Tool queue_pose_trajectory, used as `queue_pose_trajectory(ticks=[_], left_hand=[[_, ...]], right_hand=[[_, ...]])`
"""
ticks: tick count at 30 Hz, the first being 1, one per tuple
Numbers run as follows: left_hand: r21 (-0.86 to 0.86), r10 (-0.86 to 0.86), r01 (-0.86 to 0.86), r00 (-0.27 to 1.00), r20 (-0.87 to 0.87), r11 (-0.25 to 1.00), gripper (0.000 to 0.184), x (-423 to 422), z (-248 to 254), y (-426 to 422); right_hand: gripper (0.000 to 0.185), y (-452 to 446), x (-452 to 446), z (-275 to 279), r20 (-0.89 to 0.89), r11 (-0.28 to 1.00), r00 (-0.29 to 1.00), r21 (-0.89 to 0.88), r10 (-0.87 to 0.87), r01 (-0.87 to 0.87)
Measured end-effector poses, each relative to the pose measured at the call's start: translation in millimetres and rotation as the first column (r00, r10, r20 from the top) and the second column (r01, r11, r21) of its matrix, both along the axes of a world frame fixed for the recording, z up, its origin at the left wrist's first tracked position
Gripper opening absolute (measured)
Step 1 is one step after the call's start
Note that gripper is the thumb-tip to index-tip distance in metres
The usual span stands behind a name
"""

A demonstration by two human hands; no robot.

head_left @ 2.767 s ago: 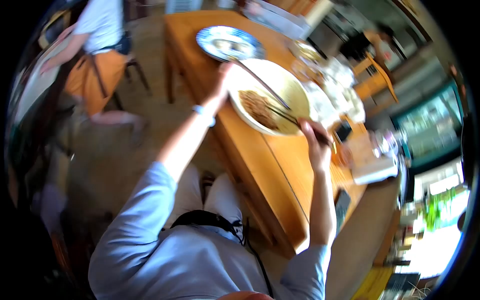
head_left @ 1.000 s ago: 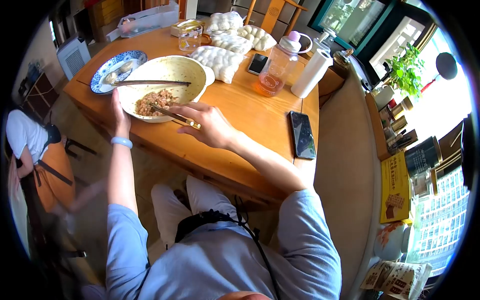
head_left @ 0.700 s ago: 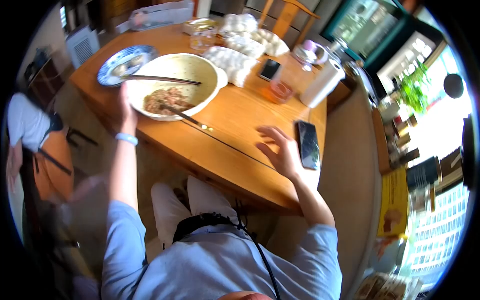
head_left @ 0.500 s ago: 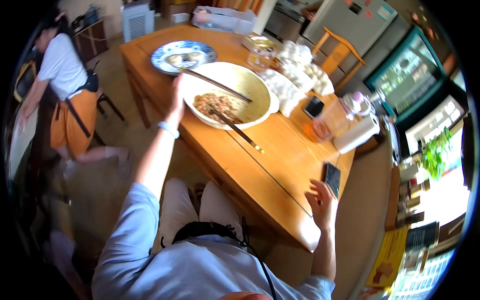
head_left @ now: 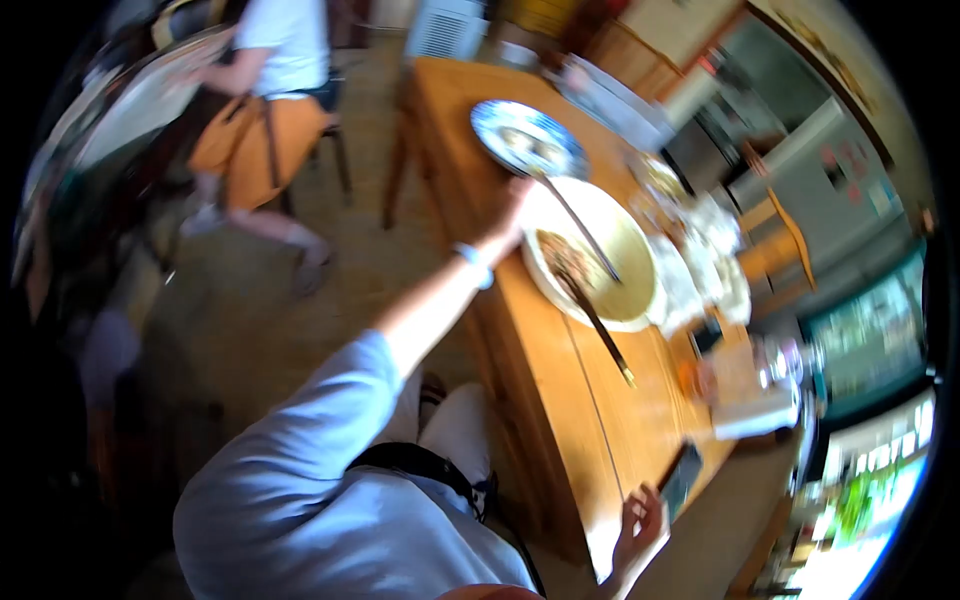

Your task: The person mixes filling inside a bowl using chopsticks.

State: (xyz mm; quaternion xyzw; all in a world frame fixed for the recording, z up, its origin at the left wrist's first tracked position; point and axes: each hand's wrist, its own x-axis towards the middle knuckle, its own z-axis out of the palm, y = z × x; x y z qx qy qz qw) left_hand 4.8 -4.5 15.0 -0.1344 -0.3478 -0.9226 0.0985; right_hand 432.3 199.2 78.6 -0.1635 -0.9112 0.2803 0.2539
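Note:
A cream bowl with minced filling stands on the wooden table. My left hand grips the bowl's near left rim, a bracelet on its wrist. One pair of chopsticks lies across the bowl; another pair rests in the filling, its ends sticking out over the table. My right hand is at the table's near corner with fingers apart and nothing in them, beside a dark phone. A blue-and-white plate holding light pieces sits beyond the bowl.
Bags of white round items, a second phone, a pink-capped bottle and a paper roll stand on the right. Farther back is a plastic bin. A person in orange leans over another table at the left.
My right hand has let go of the chopsticks, which stay in the filling, and has moved to the table corner. The view has swung left; my left hand remains on the bowl.

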Motion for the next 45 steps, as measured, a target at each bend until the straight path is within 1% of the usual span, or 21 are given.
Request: queue_pose_trajectory(ticks=[1,3,4,5,6,8,13,16,17,18,21,24,25,27,28,30,34,37,40,41,45], left_hand=[[0.010,0.078,-0.077,0.994,-0.081,0.997,0.029,-20,-18,6],[-0.191,0.031,-0.028,0.999,0.016,0.981,0.030,-37,-28,8],[-0.223,0.075,-0.071,0.997,0.008,0.972,0.039,-11,-4,-1],[-0.465,0.047,-0.028,0.998,0.029,0.885,0.049,-37,-29,-1],[-0.574,0.113,-0.041,0.990,0.090,0.818,0.057,0,3,-20],[-0.484,0.138,-0.128,0.990,-0.015,0.865,0.055,-3,-3,-15],[-0.464,0.091,-0.095,0.995,-0.031,0.881,0.052,-6,-4,-13],[-0.501,0.134,-0.140,0.990,-0.049,0.854,0.056,-8,-3,-14],[-0.536,0.116,-0.114,0.993,-0.030,0.837,0.056,-9,-5,-16],[-0.570,0.096,-0.085,0.995,-0.011,0.818,0.058,-11,-7,-16],[-0.340,0.181,-0.190,0.982,-0.058,0.921,0.047,-27,-21,-4],[-0.124,0.200,-0.211,0.975,-0.095,0.970,0.033,-45,-40,22],[-0.067,0.118,-0.124,0.988,-0.095,0.990,0.029,-46,-38,19],[-0.284,0.133,-0.151,0.988,-0.083,0.947,0.032,-37,-31,5],[-0.333,0.115,-0.126,0.992,-0.052,0.934,0.035,-28,-22,-2],[-0.339,0.103,-0.117,0.993,-0.060,0.934,0.039,-17,-10,-7],[-0.304,0.031,-0.054,0.996,-0.079,0.951,0.041,-15,-6,-10],[-0.285,0.030,-0.053,0.996,-0.085,0.957,0.041,-17,-8,-9],[-0.290,0.069,-0.085,0.995,-0.066,0.953,0.040,-12,-7,-9],[-0.294,0.085,-0.099,0.995,-0.059,0.951,0.040,-12,-5,-9],[-0.286,0.053,-0.083,0.992,-0.111,0.955,0.040,-8,-3,-11]], right_hand=[[0.038,-8,-8,0,0.076,0.989,0.988,-0.075,0.135,-0.129],[0.039,-31,-31,9,0.148,0.961,0.951,-0.090,0.272,-0.261],[0.041,-38,-43,12,0.155,0.945,0.932,-0.091,0.326,-0.315],[0.050,-41,-61,10,0.088,0.920,0.922,-0.148,0.377,-0.363],[0.064,-37,-82,6,0.026,0.930,0.940,-0.160,0.340,-0.332],[0.082,-35,-122,12,-0.030,0.930,0.929,-0.018,0.368,-0.368],[0.087,-51,-201,20,-0.229,0.872,0.856,0.291,0.463,-0.394],[0.067,-60,-222,26,-0.158,0.832,0.848,0.350,0.505,-0.430],[0.043,-71,-225,33,-0.168,0.795,0.829,0.436,0.533,-0.423],[0.036,-72,-230,33,-0.138,0.782,0.816,0.409,0.562,-0.470],[0.016,-70,-241,36,-0.134,0.744,0.756,0.354,0.640,-0.567],[0.017,-61,-247,53,-0.110,0.744,0.745,0.245,0.658,-0.622],[0.021,-49,-252,52,-0.148,0.785,0.771,0.144,0.619,-0.603],[0.027,-38,-256,66,-0.185,0.779,0.797,-0.174,0.575,-0.602],[0.028,-34,-256,77,-0.175,0.766,0.802,-0.239,0.571,-0.597],[0.030,-21,-260,89,-0.102,0.793,0.834,-0.264,0.543,-0.549],[0.021,-20,-278,86,-0.173,0.763,0.827,-0.322,0.535,-0.561],[0.014,-35,-293,69,-0.100,0.809,0.820,-0.131,0.564,-0.572],[0.015,-49,-289,58,-0.184,0.742,0.738,-0.064,0.649,-0.668],[0.016,-51,-283,64,-0.107,0.742,0.738,0.000,0.666,-0.670],[0.018,-30,-263,80,-0.049,0.654,0.674,-0.199,0.737,-0.730]])
